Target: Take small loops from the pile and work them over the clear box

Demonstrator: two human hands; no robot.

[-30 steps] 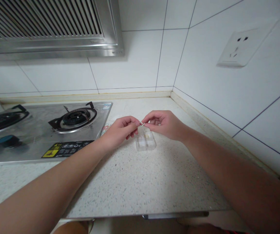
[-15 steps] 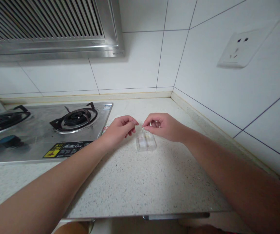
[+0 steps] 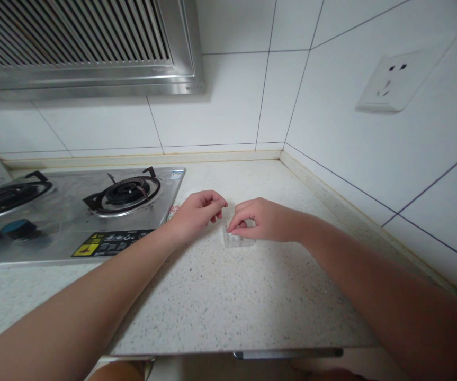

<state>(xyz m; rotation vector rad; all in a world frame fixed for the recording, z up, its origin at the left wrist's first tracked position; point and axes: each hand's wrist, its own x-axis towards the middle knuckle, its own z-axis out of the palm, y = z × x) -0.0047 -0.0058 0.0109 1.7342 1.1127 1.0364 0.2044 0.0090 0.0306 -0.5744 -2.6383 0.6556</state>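
A small clear plastic box (image 3: 234, 242) with compartments rests on the speckled countertop. My right hand (image 3: 258, 218) reaches over it from the right and hides much of it. Its thumb and forefinger are pinched together, with the tips down at the left part of the box; whatever they grip is too small to name. To the left and slightly above the box, my left hand (image 3: 203, 209) hovers with thumb and forefinger pressed together. Anything in that pinch is too small to make out. Partly behind the left wrist lies a small colourful patterned item (image 3: 173, 211).
A steel gas hob (image 3: 128, 211) with burners and knobs is set into the counter (image 3: 228, 301) on the left. The range hood (image 3: 93, 79) hangs above it. White tiled walls meet at the back right corner, and a wall socket (image 3: 387, 82) is on the right wall.
My right hand has come down and towards me, from behind the box to over it. The thin white piece earlier at its fingertips no longer shows. My left hand has barely moved.
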